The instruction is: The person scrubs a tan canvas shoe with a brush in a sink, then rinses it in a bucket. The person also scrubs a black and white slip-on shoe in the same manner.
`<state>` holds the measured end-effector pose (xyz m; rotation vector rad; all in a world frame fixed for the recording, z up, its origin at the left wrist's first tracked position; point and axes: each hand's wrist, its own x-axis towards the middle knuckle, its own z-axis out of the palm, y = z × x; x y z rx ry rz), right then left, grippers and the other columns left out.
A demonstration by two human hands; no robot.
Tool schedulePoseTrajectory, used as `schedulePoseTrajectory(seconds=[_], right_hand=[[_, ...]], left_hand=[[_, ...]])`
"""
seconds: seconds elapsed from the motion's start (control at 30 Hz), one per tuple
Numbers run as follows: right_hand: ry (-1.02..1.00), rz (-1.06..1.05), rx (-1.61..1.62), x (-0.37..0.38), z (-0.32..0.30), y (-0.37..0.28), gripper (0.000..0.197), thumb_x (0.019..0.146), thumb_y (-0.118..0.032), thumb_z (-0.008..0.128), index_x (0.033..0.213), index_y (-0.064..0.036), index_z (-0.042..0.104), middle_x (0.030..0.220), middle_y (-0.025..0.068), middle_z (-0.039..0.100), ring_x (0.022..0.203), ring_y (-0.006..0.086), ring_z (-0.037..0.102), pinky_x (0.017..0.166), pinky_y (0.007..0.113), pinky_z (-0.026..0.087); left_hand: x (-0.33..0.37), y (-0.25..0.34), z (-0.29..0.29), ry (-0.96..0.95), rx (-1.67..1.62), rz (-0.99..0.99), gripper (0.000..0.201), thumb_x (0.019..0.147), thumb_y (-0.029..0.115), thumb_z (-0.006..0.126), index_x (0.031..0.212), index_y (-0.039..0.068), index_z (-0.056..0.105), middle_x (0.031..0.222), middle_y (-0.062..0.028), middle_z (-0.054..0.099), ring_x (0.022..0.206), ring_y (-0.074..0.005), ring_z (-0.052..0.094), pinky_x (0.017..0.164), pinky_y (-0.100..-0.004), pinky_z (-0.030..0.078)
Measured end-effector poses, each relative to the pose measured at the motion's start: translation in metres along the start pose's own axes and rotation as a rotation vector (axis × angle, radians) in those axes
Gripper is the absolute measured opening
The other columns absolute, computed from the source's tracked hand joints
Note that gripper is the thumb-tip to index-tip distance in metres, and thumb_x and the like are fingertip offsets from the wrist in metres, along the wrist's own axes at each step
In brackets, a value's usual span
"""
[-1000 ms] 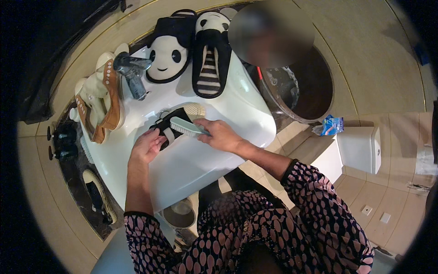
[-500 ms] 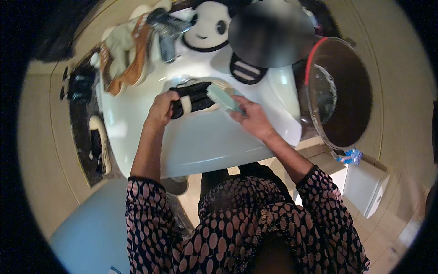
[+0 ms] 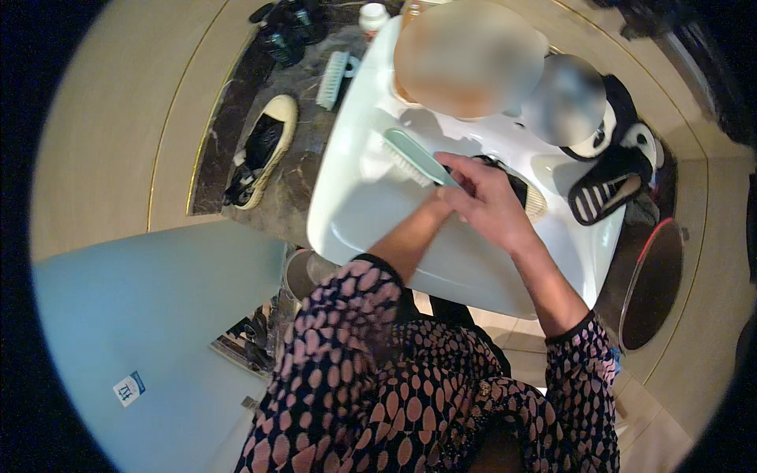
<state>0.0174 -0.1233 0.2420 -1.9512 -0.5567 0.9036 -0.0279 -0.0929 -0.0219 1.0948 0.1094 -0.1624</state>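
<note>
My right hand (image 3: 493,197) is closed round the handle of a pale green scrubbing brush (image 3: 416,154) with white bristles. The brush is held over the left part of a white washbasin (image 3: 355,209), clear of the shoe. A black shoe with a cream sole (image 3: 536,203) lies in the basin, partly covered by my right hand. My left forearm reaches in from below, and its wrist passes under my right hand. The fingers of my left hand (image 3: 445,203) are hidden there, so its grip on the shoe does not show.
On the dark marble counter (image 3: 303,169) at left are a cream-and-black shoe (image 3: 276,130), a white-bristled brush (image 3: 333,79), a white-capped bottle (image 3: 374,17) and black bottles (image 3: 284,39). A striped black slipper (image 3: 607,189) rests on the basin's right side. A red-rimmed bin (image 3: 653,292) stands right.
The view has swung left, showing more counter. My right hand has lifted the brush off the shoe and moved it left, crossing over my left hand.
</note>
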Motion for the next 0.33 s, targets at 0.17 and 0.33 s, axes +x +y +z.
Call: schedulePoseTrajectory(seconds=[0.17, 0.33], right_hand=[[-0.220, 0.233, 0.067, 0.065, 0.059, -0.054, 0.026, 0.084, -0.010, 0.051, 0.106, 0.0023, 0.057, 0.066, 0.0035, 0.055, 0.049, 0.0101, 0.051, 0.049, 0.024, 0.043], [-0.336, 0.211, -0.082, 0.107, 0.072, -0.065, 0.018, 0.085, -0.013, 0.047, 0.088, 0.0028, 0.055, 0.063, 0.0081, 0.059, 0.050, 0.0143, 0.057, 0.050, 0.028, 0.045]], left_hand=[[0.009, -0.009, 0.017, 0.166, 0.275, -0.202, 0.049, 0.074, 0.036, 0.057, 0.108, 0.001, 0.057, 0.113, -0.0181, 0.056, 0.099, -0.0363, 0.055, 0.089, -0.0372, 0.043], [0.010, 0.082, 0.046, 0.016, 0.599, -0.271, 0.039, 0.074, 0.028, 0.052, 0.100, 0.000, 0.060, 0.115, -0.0216, 0.054, 0.098, -0.0412, 0.054, 0.088, -0.0402, 0.043]])
